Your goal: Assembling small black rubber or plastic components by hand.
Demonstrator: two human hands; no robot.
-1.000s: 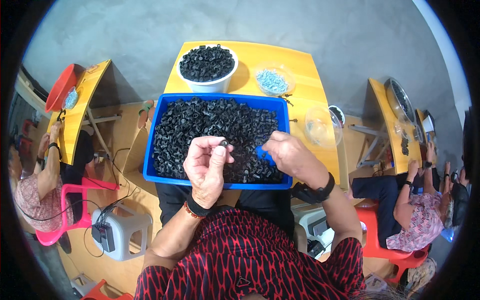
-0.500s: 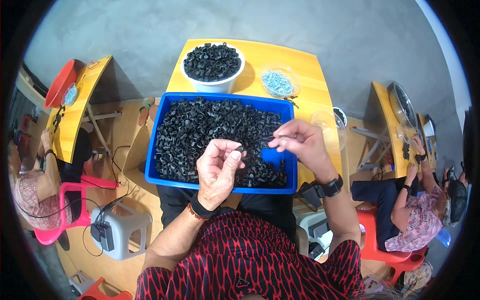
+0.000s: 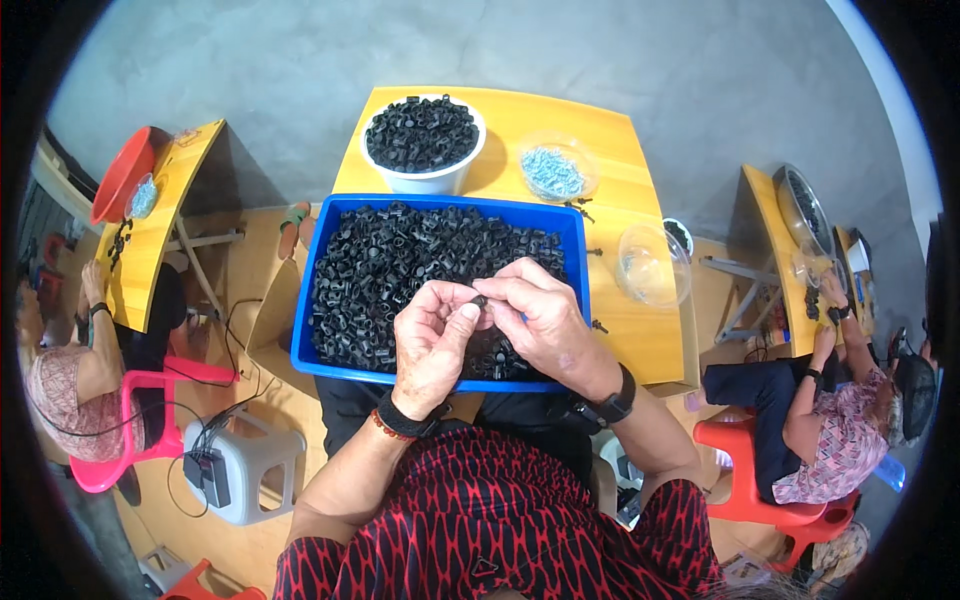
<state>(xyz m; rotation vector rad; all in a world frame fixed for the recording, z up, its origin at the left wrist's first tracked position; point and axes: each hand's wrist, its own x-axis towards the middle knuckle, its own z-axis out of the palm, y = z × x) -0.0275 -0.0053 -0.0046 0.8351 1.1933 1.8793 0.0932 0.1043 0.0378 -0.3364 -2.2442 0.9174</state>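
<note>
Over the blue tray (image 3: 297,335), my left hand (image 3: 428,342) pinches a small black plastic part (image 3: 480,301) between thumb and fingertips. My right hand (image 3: 548,322) meets it there, thumb and index finger pressed together at that same part. Whether something separate sits in the right fingertips is too small and covered to tell. Beneath both hands, a deep heap of similar black plastic parts (image 3: 400,250) fills most of the tray, which rests partly over my lap at the table's near edge.
On the yellow table (image 3: 615,150) stand a white bucket (image 3: 425,183) of black parts, a clear bowl of pale blue screws (image 3: 552,173) and a clear plastic container (image 3: 655,265). Several dark pieces lie along the tray's right side. Co-workers sit at tables left and right.
My right hand has moved left from the tray's right side to my left hand, and the fingertips now meet. My left hand stays nearly in place, still pinching the black part.
</note>
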